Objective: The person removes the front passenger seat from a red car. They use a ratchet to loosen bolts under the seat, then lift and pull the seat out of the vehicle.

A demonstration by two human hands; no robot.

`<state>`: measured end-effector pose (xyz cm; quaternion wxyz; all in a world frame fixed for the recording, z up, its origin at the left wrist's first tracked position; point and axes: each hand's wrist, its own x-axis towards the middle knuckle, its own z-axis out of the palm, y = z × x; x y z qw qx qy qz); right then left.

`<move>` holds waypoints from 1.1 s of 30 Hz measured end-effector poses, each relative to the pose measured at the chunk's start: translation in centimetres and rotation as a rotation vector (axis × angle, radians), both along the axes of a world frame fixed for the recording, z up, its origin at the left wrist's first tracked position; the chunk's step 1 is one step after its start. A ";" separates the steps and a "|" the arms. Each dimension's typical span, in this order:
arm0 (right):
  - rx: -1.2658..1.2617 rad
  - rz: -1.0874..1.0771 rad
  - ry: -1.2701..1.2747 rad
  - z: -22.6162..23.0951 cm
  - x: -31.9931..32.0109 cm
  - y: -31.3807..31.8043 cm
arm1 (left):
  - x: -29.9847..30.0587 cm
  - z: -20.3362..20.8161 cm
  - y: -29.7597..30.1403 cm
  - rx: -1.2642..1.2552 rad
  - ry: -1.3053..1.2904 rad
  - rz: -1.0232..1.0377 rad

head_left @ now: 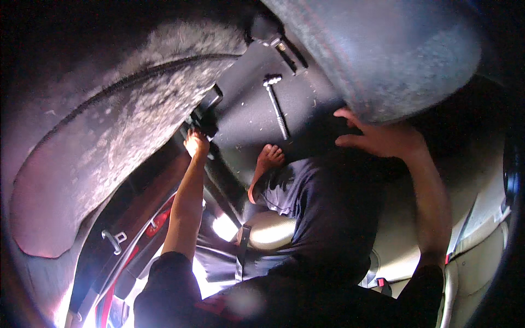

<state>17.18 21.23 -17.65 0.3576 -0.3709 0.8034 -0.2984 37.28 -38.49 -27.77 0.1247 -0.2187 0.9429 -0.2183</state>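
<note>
My left hand reaches under the edge of a worn grey car seat. Its fingers are curled closed at a dark fitting by the seat's base, and shadow hides what they hold. On the right, my right hand is open, thumb and fingers apart, at the lower edge of another grey seat. Whether it touches that seat is hard to tell. Between the two seats a silver ratchet wrench lies on the dark floor, apart from both hands.
My bare foot rests on the floor near the wrench handle. A metal seat rail stands beyond the wrench. At the left are a door-frame latch and a red-and-grey sill. A seat-belt buckle shows by the light rear seat.
</note>
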 end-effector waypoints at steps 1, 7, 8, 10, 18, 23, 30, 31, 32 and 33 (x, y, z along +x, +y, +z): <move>0.065 0.012 -0.059 0.1 -0.4 0.3 | -0.9 -0.4 1.5 0.128 -0.041 0.184; 0.100 -0.023 -0.168 1.6 -1.9 -0.3 | 0.0 -0.7 -0.9 0.079 -0.102 0.136; 0.106 -0.045 -0.163 1.9 -1.8 -0.9 | 0.5 -0.7 -0.8 0.103 -0.035 0.120; 0.129 -0.096 -0.144 1.1 -1.1 -0.6 | 0.4 -1.1 0.1 0.171 0.091 0.078; 0.087 -0.224 -0.100 -2.6 -1.4 -3.4 | 1.1 -0.5 -3.2 0.184 0.232 -0.065; 0.003 -0.310 -0.099 -3.5 -0.8 -1.9 | 0.4 0.0 0.6 0.184 0.042 0.029; -0.197 -0.356 0.280 -7.7 -1.2 -3.8 | 1.2 0.5 -2.2 0.074 -0.020 0.068; -0.183 -0.362 0.311 -8.5 -0.7 -3.3 | 0.8 0.3 -0.3 0.109 -0.022 0.066; -0.182 -0.370 0.343 -9.1 -0.3 -2.9 | 0.5 0.6 1.2 0.129 -0.021 0.069; -0.252 -0.404 0.551 -9.5 -0.1 -3.2 | 0.6 0.5 1.0 0.149 0.004 0.065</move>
